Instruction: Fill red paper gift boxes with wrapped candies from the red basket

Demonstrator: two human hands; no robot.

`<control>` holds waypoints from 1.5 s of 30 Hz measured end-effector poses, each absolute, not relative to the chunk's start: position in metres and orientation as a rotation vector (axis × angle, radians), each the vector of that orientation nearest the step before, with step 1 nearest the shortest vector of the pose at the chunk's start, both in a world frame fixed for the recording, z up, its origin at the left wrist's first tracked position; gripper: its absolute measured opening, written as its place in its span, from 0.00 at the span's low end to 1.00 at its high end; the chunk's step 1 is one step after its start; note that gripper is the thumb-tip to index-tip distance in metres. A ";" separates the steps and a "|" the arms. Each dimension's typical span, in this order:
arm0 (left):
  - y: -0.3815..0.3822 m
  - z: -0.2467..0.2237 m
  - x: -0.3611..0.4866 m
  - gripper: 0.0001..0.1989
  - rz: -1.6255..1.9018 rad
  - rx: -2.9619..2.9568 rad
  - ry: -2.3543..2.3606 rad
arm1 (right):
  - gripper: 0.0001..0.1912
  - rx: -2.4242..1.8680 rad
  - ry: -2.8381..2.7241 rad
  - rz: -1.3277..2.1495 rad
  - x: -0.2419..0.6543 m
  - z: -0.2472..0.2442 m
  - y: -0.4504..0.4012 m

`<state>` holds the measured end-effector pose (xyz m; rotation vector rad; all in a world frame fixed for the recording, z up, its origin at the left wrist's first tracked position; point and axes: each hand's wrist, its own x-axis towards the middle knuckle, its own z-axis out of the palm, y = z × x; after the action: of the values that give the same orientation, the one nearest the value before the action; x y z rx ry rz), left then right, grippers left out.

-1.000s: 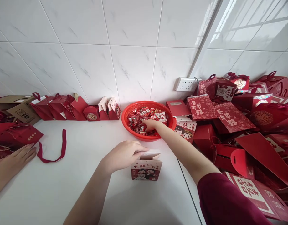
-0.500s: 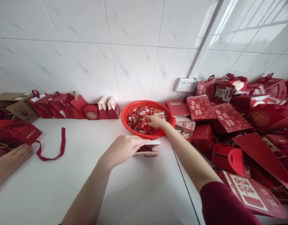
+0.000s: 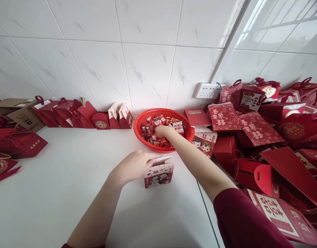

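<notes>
My left hand (image 3: 136, 164) holds the upper left edge of a small open-topped paper box (image 3: 160, 175), which stands on the white table (image 3: 96, 172) with a cartoon couple on its front. My right hand (image 3: 163, 131) reaches into a red plastic basket (image 3: 138, 135) of wrapped candies (image 3: 158, 120). Its fingertips are sunk among the candies, so what they hold is hidden.
Red gift boxes (image 3: 64, 113) and a brown box (image 3: 24, 113) line the wall at left. Many red boxes (image 3: 251, 127) are piled at right. A white power strip (image 3: 207, 90) sits against the tiled wall.
My right hand has gone deeper into the candies. The paper box now shows its printed front. At far left, another person's hand and the loose red ribbon are gone from view.
</notes>
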<state>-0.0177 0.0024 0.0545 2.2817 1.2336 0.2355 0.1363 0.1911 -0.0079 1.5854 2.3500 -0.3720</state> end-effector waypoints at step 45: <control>-0.015 0.068 -0.008 0.14 -0.070 2.278 0.836 | 0.04 1.398 3.032 -0.588 0.222 0.053 -0.053</control>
<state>-0.0075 -0.0146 0.0675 2.2780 0.8355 -0.0702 0.2219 -0.0530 0.0534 1.3980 3.0318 -0.5878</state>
